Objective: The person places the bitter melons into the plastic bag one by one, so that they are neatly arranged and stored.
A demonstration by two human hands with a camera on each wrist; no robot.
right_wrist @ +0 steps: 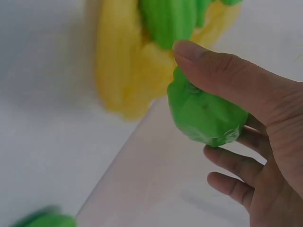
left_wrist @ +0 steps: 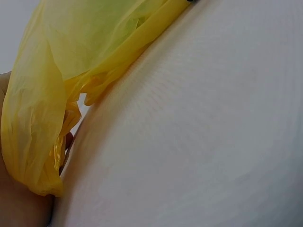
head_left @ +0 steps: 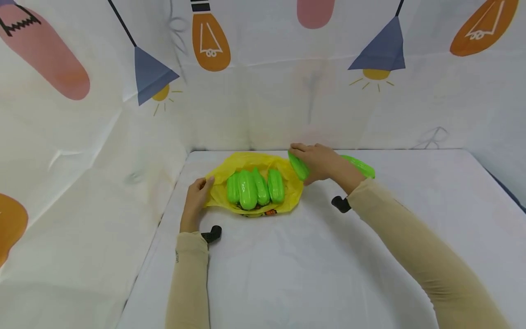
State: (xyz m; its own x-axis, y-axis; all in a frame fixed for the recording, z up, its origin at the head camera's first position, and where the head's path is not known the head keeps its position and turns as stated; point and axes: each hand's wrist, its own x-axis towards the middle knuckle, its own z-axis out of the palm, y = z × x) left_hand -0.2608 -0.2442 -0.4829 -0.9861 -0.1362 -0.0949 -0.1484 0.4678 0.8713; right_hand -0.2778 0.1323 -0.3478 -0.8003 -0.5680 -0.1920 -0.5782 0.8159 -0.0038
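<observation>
A thin yellow plastic bag point(head_left: 222, 171) lies with its mouth spread, several shiny green oblong packs point(head_left: 248, 189) side by side inside it. My left hand point(head_left: 195, 201) grips the bag's left edge; in the left wrist view the yellow plastic point(left_wrist: 33, 118) drapes over that hand and hides most of the fingers. Above the bag's right edge, my right hand point(head_left: 322, 162) holds another green pack point(head_left: 298, 166). Thumb and fingers close round this pack in the right wrist view, where its gathered, wrapped end point(right_wrist: 206, 113) shows.
One more green pack point(head_left: 361, 165) lies on the white table point(head_left: 287, 269) behind my right forearm, partly covered by it. Just past the table's back edge hangs a white sheet point(head_left: 267, 105) printed with lamps and bulbs, with another sheet point(head_left: 94, 192) at the left.
</observation>
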